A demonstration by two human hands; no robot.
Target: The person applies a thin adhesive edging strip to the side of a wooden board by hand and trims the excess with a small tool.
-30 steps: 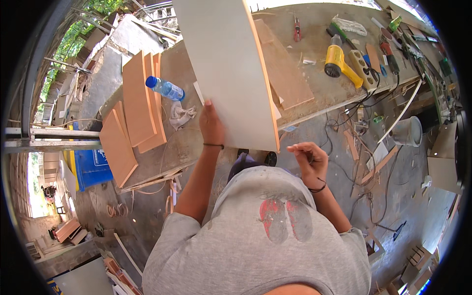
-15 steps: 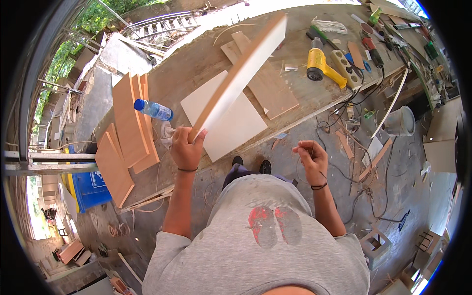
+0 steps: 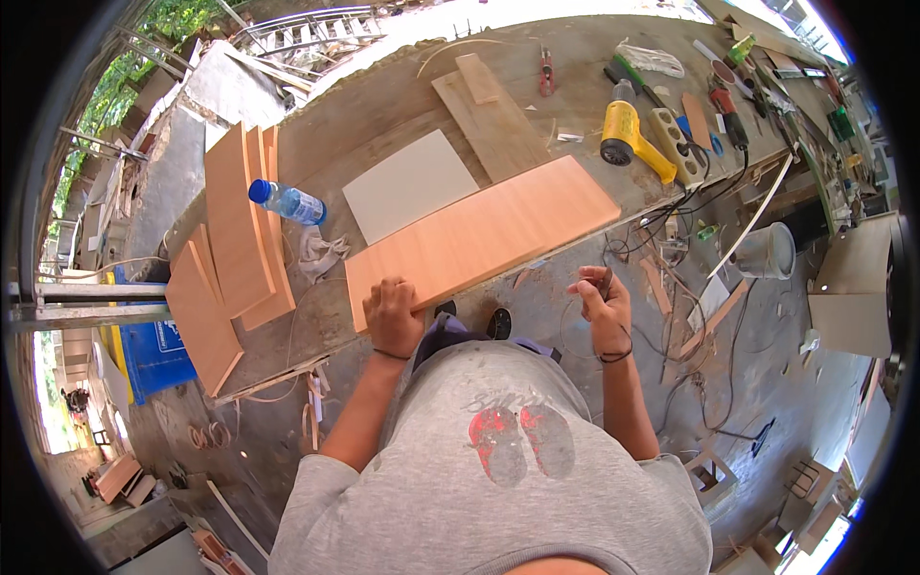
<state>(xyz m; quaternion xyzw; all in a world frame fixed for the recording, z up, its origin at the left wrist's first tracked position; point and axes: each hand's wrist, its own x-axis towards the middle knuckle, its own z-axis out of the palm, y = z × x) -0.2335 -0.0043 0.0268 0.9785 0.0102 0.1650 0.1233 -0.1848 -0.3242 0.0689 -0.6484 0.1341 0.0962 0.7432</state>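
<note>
Item: long rectangular orange-brown wooden board (image 3: 484,235), lying flat on the grey concrete counter (image 3: 383,125), its near edge at the counter's front rim. We take this board as our landmark.

Our left hand (image 3: 391,316) rests on the board's near left corner, fingers curled over the edge, gripping it.

Our right hand (image 3: 602,305) is off the counter, beyond the board's right end, half closed around a small dark object we cannot identify.

Behind the board: a pale grey square panel (image 3: 410,185), touching or just beside it.

Left of the board: a crumpled grey rag (image 3: 321,251), a clear plastic bottle with blue cap (image 3: 286,201), and stacked orange-brown wooden panels (image 3: 235,249).

Right and beyond: a yellow heat gun (image 3: 628,139).
</note>
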